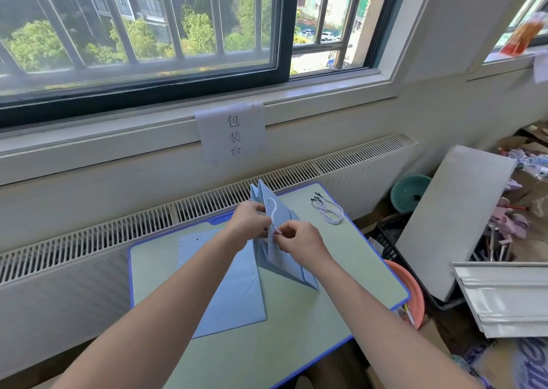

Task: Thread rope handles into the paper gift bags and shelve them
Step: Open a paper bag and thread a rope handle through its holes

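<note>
A light blue paper gift bag [280, 258] stands half unfolded on the small green table [296, 338]. My left hand [247, 222] grips the bag's upper edge from the left. My right hand [299, 239] pinches the end of a striped white rope handle [272, 211] that loops up across the bag's face. Flat blue bags [234, 294] lie on the table beneath my left forearm. A small bundle of spare rope handles [329, 211] with black tips lies at the table's far right corner.
A radiator grille [118, 228] and a windowsill with a paper sign [232, 135] run behind the table. To the right are a teal basin [409, 191], a grey board [453, 216], an orange basin [407, 288], a black crate and floor clutter.
</note>
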`<state>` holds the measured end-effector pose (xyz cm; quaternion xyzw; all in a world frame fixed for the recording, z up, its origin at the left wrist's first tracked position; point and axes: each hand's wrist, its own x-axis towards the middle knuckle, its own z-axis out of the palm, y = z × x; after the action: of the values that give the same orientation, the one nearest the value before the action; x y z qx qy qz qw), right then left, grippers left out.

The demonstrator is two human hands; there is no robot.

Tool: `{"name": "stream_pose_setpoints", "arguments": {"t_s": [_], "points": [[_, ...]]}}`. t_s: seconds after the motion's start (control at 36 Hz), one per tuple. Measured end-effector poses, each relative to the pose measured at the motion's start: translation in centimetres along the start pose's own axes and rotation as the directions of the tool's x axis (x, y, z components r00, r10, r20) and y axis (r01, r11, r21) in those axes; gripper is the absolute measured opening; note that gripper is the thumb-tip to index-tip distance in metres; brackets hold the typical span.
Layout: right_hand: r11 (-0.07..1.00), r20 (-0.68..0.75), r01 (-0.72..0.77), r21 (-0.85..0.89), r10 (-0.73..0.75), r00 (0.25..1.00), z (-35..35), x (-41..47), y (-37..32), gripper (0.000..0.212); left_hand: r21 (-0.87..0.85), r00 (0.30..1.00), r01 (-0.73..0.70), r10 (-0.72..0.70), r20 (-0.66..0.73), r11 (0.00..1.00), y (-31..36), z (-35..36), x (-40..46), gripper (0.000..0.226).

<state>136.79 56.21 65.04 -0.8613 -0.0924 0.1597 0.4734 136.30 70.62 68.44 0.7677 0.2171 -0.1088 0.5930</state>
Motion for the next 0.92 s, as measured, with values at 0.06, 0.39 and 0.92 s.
{"name": "stream_pose_setpoints", "arguments": {"t_s": [0.06, 0.39, 0.92], "points": [[1.000, -0.005, 0.011, 0.003, -0.011, 1.000, -0.1, -0.3, -0.3, 0.011, 0.000, 1.000, 0.006, -0.006, -0.025, 1.000, 0.2, 0.1, 0.1, 0.025], [0.995, -0.071, -0.091, 0.034, 0.093, 0.993, -0.6, -0.4, -1.1, 0.010, -0.037, 0.999, -0.008, 0.006, -0.039, 0.999, 0.8, 0.8, 0.6, 0.019], [0.988, -0.150, -0.134, 0.082, 0.145, 0.978, -4.6, -1.0, -1.7, 0.035, 0.593, 0.990, -0.134, 0.084, 0.111, 0.794, 1.5, -0.1, 0.3, 0.028]]}}
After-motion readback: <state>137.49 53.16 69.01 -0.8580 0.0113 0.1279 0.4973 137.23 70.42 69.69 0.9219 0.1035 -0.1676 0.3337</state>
